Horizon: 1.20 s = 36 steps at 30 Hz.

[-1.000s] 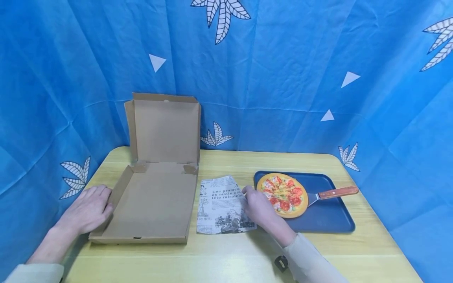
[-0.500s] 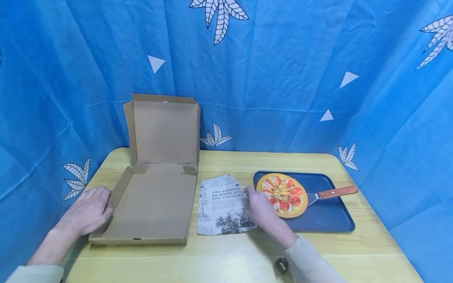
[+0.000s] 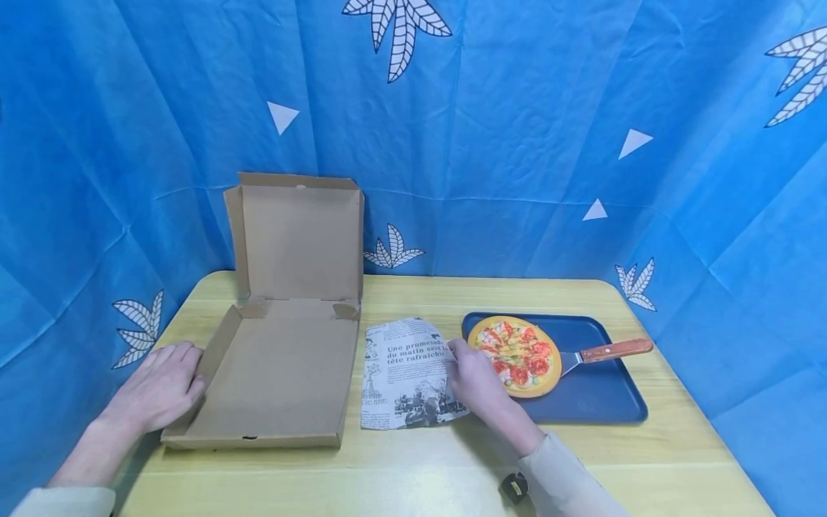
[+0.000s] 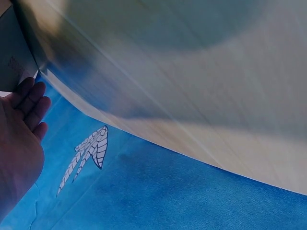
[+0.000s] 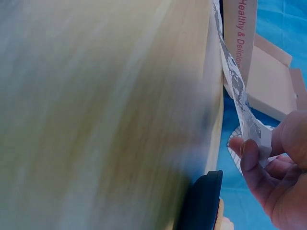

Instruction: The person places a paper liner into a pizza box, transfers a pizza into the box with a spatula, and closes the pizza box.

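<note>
An open cardboard pizza box (image 3: pixel 278 373) stands at the left of the table, its lid raised behind. My left hand (image 3: pixel 158 384) holds its left side wall, thumb over the top edge, fingers outside; the left wrist view shows those fingers (image 4: pixel 33 103) nearly straight by the box. With thumb and fingertips, my right hand (image 3: pixel 478 373) pinches the right edge of a printed newspaper-style sheet (image 3: pixel 403 373), which bends up there. The right wrist view shows the sheet (image 5: pixel 242 100) edge-on, running from the pinch towards the box. Right of that hand, a pizza (image 3: pixel 517 359) sits on a blue tray (image 3: pixel 594 402).
A spatula with a wooden handle (image 3: pixel 617 350) lies across the tray, its blade reaching under the pizza. A small black object (image 3: pixel 515 487) is beside the right sleeve near the front. Blue patterned cloth (image 3: pixel 413 143) surrounds the table.
The pinched side of the paper sheet has curled up slightly more, my right hand barely moving. The box, left hand, pizza and tray stay put while the head view shifts a little.
</note>
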{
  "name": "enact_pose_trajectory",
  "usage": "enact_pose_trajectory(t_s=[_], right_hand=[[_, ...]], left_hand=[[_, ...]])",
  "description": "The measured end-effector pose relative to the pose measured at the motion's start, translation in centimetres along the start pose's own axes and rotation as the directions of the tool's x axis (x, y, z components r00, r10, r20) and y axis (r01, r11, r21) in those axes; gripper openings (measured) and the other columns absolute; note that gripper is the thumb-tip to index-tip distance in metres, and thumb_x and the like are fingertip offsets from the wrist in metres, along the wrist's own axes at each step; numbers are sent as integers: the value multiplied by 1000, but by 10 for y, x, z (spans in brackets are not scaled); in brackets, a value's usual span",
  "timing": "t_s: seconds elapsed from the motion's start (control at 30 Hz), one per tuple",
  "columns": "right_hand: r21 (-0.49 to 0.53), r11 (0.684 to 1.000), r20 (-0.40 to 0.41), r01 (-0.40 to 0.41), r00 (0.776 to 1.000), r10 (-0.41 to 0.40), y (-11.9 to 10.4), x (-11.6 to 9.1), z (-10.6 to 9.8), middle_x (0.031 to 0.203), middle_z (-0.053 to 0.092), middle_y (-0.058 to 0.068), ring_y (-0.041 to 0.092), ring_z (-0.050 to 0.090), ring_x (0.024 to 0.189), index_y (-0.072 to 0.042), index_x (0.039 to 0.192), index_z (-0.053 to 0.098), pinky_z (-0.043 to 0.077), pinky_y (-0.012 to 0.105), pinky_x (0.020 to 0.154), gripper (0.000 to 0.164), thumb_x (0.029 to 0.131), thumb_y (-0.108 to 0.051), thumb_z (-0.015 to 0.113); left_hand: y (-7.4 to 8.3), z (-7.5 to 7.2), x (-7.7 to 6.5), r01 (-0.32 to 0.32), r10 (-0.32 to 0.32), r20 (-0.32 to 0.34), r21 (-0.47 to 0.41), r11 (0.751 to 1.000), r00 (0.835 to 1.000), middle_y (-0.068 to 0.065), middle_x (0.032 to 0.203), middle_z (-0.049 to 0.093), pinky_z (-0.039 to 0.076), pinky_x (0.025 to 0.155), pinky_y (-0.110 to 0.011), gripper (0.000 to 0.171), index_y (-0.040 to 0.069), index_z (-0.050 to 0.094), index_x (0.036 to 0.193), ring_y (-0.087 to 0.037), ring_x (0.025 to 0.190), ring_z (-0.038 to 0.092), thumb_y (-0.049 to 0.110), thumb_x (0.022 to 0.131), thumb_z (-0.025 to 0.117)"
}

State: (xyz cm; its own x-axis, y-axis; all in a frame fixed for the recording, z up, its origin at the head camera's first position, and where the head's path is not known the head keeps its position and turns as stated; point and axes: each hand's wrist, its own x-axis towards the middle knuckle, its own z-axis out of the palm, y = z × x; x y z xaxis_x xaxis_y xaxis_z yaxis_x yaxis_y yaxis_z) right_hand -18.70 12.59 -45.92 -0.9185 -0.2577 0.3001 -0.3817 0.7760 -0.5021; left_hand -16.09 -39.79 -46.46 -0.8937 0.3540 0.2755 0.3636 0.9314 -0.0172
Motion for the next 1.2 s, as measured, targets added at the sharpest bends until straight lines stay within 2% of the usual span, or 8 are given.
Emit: enact_pose_trajectory(t_s=[0.4,0.93,1.2], right_hand=[[14,1000,-45,3,999,-3,2,0,0,99,74,25,33,75,80,7,118,64,63,42,74,27,91,3,69],[41,999,-68,-31,997,33,1,2,-4,99,74,22,25,71,74,6,121,63,63,38,70,29,93,1,68],[35,999,-93,-7,996,10,1,2,-5,94,74,20,19,68,66,7,120,63,61,34,65,29,92,2,68]], left_hand=[[1,1,-1,6,-6,-2,1,1000,1000,-16,99,58,44,87,-57,27,-6,57,106,-39,94,56,14,87,62],[0,1,-1,-4,5,-21,8,1000,1000,-17,98,58,45,87,-58,27,-6,57,105,-40,94,56,13,86,63],[0,2,-1,-20,20,-39,13,1000,999,-15,93,56,45,83,-56,25,-5,57,101,-38,90,56,13,85,63]])
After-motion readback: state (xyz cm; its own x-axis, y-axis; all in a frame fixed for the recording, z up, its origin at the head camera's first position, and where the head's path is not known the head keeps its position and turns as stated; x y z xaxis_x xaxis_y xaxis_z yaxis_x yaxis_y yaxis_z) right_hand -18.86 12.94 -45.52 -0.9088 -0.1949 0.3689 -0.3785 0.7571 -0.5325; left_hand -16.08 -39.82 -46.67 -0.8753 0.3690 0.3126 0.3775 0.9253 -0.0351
